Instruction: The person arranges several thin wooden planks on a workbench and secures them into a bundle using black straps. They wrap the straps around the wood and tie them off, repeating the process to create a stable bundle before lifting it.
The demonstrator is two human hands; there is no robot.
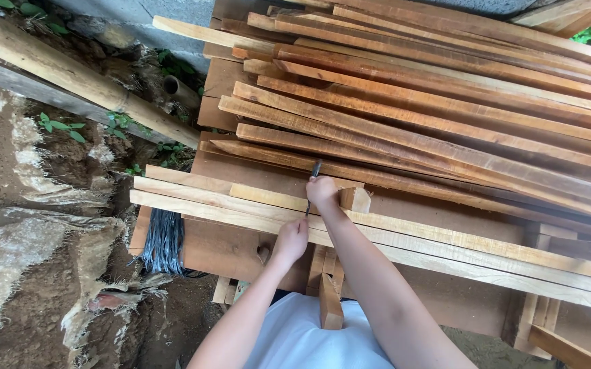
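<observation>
My right hand (322, 192) grips a thin dark-handled tool (314, 170) held upright, its tip pointing down against a pale wooden slat (432, 236) that lies across the front of the bench. My left hand (291, 240) rests on the near edge of that slat, just below the tool's tip, fingers curled on the wood. A small wooden block (355, 199) sits right beside my right hand.
A large pile of long brown slats (446, 116) leans across the bench behind. A thick bamboo pole (70, 75) lies at the left over bare earth. Dark bristles (162, 240) hang beneath the bench's left end. Loose offcuts (330, 301) stand below.
</observation>
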